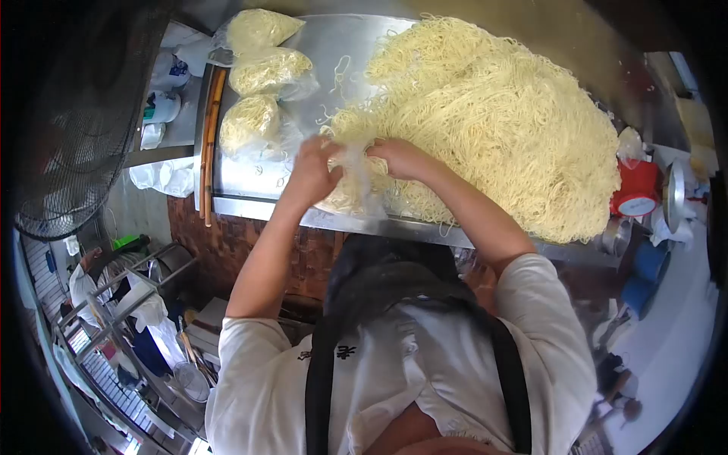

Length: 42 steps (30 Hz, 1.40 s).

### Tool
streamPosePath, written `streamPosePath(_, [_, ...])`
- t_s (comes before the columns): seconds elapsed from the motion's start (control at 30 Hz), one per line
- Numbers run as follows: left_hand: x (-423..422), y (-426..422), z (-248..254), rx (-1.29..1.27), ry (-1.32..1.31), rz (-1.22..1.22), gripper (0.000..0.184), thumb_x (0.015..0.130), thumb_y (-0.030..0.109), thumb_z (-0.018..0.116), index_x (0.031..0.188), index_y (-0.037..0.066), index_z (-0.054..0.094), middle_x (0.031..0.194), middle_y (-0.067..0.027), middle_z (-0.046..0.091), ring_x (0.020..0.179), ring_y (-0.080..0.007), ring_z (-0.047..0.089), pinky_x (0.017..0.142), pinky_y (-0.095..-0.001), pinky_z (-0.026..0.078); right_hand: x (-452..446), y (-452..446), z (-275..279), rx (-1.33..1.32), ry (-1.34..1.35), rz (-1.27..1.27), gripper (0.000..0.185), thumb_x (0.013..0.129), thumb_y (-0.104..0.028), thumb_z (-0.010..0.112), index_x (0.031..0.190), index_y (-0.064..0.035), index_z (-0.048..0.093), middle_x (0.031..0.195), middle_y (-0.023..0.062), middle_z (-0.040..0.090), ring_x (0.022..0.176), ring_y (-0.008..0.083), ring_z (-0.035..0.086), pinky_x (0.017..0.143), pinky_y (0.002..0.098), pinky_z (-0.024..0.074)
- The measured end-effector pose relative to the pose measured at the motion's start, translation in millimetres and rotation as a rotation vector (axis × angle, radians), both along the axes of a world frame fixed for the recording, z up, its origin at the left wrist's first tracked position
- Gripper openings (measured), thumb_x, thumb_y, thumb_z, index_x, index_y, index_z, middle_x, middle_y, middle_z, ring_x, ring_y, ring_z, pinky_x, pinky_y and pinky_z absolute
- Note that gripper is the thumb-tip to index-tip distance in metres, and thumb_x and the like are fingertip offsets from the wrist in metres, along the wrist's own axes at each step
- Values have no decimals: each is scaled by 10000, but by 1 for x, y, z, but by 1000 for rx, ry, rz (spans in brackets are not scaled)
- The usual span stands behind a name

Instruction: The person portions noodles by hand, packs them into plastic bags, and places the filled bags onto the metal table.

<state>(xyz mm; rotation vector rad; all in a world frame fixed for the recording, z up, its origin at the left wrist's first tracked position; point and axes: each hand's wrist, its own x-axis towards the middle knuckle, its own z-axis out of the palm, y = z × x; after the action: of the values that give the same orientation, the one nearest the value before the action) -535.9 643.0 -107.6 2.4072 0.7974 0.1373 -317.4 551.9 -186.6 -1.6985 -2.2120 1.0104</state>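
A clear plastic bag (353,176) with pale yellow noodles in it is at the front edge of the metal table, between my two hands. My left hand (312,173) curls around the bag's left side, thumb and fingers bent toward it. On the other side, my right hand (399,158) closes its fingers at the bag's upper right edge; part of the grip is hidden and the plastic is blurred. A large heap of loose noodles (516,121) spreads over the table just right of my right hand.
Three filled noodle bags, the nearest bag (250,123) among them, line the table's left side. Two brown poles (213,144) lie along the left edge of the metal table (246,186). A red container (635,189) stands at right, a mesh fan guard (83,152) at left.
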Motion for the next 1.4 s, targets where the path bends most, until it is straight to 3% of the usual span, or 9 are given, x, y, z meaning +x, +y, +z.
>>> streamPosePath(0.23, [34,-9,-56,-48,213,109,604,631,243,837,1159,65,604,1027,-184,684,1000,-388,635,913,-485,473,-11,-6,0,279,-46,-299,614,739,-140,750,1311,-102,529,1359,158,513,1305,356,422,1076,492,323])
streamPosePath(0.33, [10,5,6,-275,-15,132,471,640,155,794,1066,18,645,889,-227,682,848,-401,659,745,-428,542,5,-15,39,507,-244,-269,432,797,-147,719,1213,-133,605,1225,142,611,1150,299,564,1038,458,404])
streamPosePath(0.47, [-23,11,112,-159,-152,226,458,632,62,816,1061,20,660,891,-173,711,820,-294,709,752,-344,552,26,29,74,-106,32,-587,137,821,-58,698,924,-147,682,875,55,710,742,179,671,740,280,594])
streamPosePath(0.57, [-31,9,163,-83,-177,223,358,657,61,798,991,17,677,843,-158,709,786,-284,709,714,-339,538,74,47,68,228,89,-618,152,846,-69,696,986,-126,679,929,52,712,777,170,670,689,265,606])
streamPosePath(0.8, [-46,27,125,-116,-256,140,344,655,35,784,982,20,677,877,-148,705,787,-300,694,719,-338,536,256,24,82,183,-337,-1113,390,788,-82,654,1175,-40,631,1092,160,690,986,332,662,870,420,525])
streamPosePath(0.9, [-52,44,73,-31,-267,54,415,614,-28,756,1017,32,680,972,-151,692,958,-332,665,857,-383,518,396,-3,17,528,-415,-783,431,792,-208,703,1191,-55,645,1111,180,683,986,355,661,873,435,519])
streamPosePath(1.13, [-41,6,5,322,-117,207,520,657,-14,687,1172,9,623,1191,-227,535,1127,-412,495,970,-468,420,173,33,145,-169,-779,-658,352,937,-225,499,1175,3,622,1142,196,656,1029,343,642,889,474,507])
streamPosePath(1.27, [-19,-61,16,101,-110,443,520,762,6,670,1259,-12,521,1124,-250,505,1043,-423,506,950,-457,433,9,35,85,253,-521,-228,452,812,34,544,1260,-30,569,1300,174,564,1211,361,532,1146,517,273])
streamPosePath(1.4, [-26,-36,-61,48,-279,530,223,873,92,644,1057,-11,571,958,-234,602,896,-385,605,811,-440,488,-11,61,7,174,-216,-23,443,803,-54,615,1245,-47,587,1227,197,604,1167,349,564,1037,465,426])
